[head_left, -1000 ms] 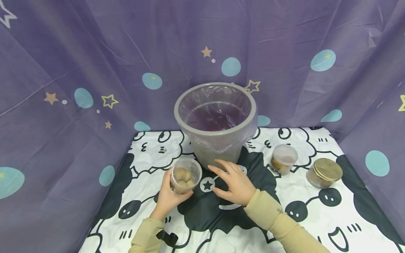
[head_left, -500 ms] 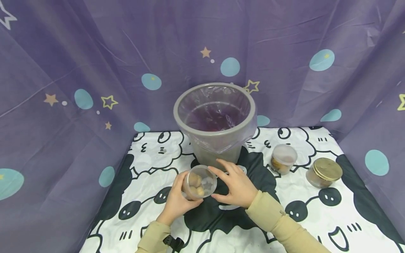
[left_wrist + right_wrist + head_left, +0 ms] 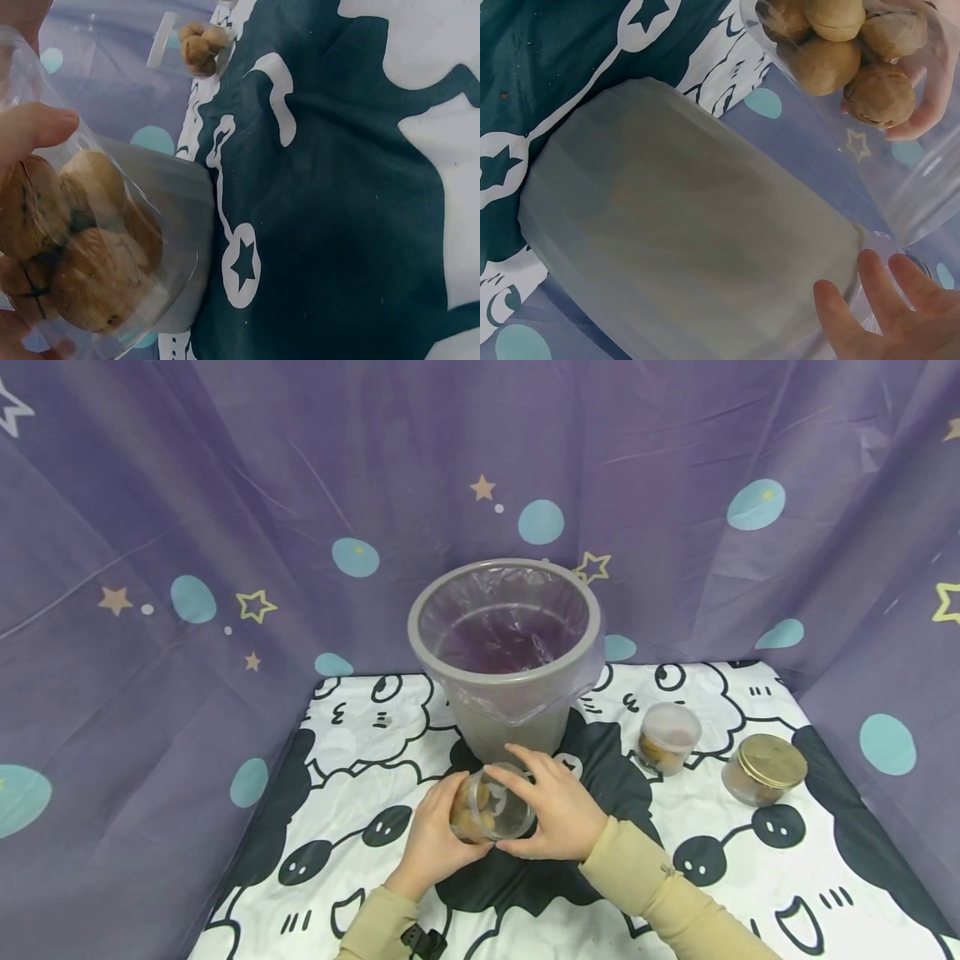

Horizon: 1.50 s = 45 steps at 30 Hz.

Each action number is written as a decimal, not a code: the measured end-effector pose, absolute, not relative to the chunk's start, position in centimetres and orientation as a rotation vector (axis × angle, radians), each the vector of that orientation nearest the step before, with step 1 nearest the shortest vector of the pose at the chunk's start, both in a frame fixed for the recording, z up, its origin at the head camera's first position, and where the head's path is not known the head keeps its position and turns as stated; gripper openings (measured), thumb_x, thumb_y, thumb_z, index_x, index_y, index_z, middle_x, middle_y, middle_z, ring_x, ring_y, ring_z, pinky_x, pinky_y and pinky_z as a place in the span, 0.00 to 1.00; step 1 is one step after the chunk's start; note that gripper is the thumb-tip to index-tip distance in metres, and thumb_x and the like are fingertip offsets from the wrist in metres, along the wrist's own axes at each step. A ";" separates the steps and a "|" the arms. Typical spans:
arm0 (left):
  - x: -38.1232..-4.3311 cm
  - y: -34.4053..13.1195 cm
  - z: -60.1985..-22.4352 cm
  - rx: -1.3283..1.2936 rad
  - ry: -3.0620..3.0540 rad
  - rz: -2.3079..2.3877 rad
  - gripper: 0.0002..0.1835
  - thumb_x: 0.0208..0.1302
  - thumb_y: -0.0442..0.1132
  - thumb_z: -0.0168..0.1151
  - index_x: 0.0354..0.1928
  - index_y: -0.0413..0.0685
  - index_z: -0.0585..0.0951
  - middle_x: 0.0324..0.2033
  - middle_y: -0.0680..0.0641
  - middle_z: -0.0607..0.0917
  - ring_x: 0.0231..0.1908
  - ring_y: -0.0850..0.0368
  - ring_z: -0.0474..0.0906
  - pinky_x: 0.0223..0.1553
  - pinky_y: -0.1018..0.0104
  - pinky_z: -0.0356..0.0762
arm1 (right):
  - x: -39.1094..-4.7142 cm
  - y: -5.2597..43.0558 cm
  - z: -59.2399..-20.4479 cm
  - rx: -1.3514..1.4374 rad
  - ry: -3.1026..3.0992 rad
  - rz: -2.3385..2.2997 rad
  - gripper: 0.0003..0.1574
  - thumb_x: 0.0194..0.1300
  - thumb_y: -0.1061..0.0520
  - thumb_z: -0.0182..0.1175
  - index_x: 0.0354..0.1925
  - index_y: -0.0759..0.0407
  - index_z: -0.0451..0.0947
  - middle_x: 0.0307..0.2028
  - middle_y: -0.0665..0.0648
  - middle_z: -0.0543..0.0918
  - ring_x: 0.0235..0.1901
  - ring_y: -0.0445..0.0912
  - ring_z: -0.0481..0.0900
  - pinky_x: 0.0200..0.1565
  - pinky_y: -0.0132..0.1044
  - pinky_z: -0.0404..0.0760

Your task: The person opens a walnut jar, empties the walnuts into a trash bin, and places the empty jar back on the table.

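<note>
My left hand (image 3: pixel 435 843) grips a clear plastic jar (image 3: pixel 512 810) of several walnuts (image 3: pixel 885 94) in front of the bin. The jar is tilted, its lidless mouth facing right. In the left wrist view the thumb (image 3: pixel 41 131) lies along the clear wall, with the walnuts bunched behind it. My right hand (image 3: pixel 562 814) is at the mouth, its fingers spread and its fingertips right by the rim in the head view. The right wrist view shows several of its fingers (image 3: pixel 881 300) apart, with nothing between them.
A grey bin (image 3: pixel 510 678) lined with a clear bag stands just beyond the hands. Right of it are a jar with a whitish lid (image 3: pixel 670 727) and a gold-lidded jar (image 3: pixel 768 768). A cartoon-print cloth (image 3: pixel 360 739) covers the table; a purple curtain (image 3: pixel 420 460) hangs behind.
My left hand has carried the jar rightward and tipped its mouth toward the right hand, which has stayed nearly in place. The walnuts now lie at the jar's left end.
</note>
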State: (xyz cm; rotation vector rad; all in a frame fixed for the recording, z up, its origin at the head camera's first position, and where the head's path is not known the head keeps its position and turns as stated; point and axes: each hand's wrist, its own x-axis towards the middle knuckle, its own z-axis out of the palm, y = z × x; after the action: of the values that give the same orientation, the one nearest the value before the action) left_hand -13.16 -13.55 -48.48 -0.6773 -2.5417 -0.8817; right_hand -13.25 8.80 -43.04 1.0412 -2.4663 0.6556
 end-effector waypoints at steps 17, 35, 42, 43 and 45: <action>-13.3 -11.9 -49.4 -0.708 -2.547 -0.639 0.49 0.29 0.49 0.80 0.60 0.44 0.72 0.52 0.44 0.77 0.52 0.45 0.75 0.54 0.49 0.73 | -13.0 9.1 -43.1 1.022 -2.565 0.679 0.50 0.43 0.38 0.74 0.62 0.51 0.70 0.57 0.63 0.72 0.51 0.55 0.75 0.36 0.46 0.83; -13.2 -12.0 -49.9 -0.701 -2.508 -0.573 0.49 0.27 0.50 0.80 0.59 0.45 0.73 0.51 0.45 0.78 0.51 0.46 0.76 0.54 0.50 0.74 | -12.7 9.2 -43.6 0.960 -2.632 0.810 0.53 0.39 0.41 0.78 0.62 0.54 0.69 0.54 0.62 0.73 0.49 0.55 0.76 0.46 0.47 0.81; -13.3 -12.1 -49.9 -0.727 -2.474 -0.566 0.49 0.26 0.51 0.81 0.58 0.44 0.74 0.50 0.45 0.78 0.51 0.46 0.76 0.53 0.50 0.74 | -12.6 9.2 -43.6 0.951 -2.620 0.858 0.52 0.36 0.45 0.79 0.60 0.53 0.71 0.52 0.60 0.73 0.48 0.54 0.76 0.45 0.47 0.81; -13.4 -12.1 -49.9 -0.733 -2.467 -0.563 0.49 0.26 0.51 0.81 0.58 0.44 0.74 0.50 0.45 0.78 0.51 0.47 0.76 0.53 0.50 0.74 | -12.6 9.2 -43.6 0.947 -2.612 0.859 0.52 0.35 0.45 0.79 0.60 0.53 0.72 0.51 0.60 0.73 0.47 0.53 0.76 0.44 0.46 0.81; -13.5 -12.1 -50.0 -0.745 -2.457 -0.562 0.49 0.26 0.51 0.80 0.58 0.43 0.74 0.50 0.44 0.78 0.50 0.46 0.76 0.52 0.50 0.75 | -12.6 9.1 -43.7 0.937 -2.595 0.854 0.51 0.34 0.45 0.80 0.59 0.53 0.72 0.51 0.59 0.73 0.47 0.52 0.76 0.43 0.45 0.82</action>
State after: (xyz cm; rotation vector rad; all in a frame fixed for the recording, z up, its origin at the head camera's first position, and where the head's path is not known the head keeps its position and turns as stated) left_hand -13.48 -12.10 -49.99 -0.7452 -2.4572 -0.5620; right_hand -12.60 9.14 -43.70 0.9369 -2.5951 0.8535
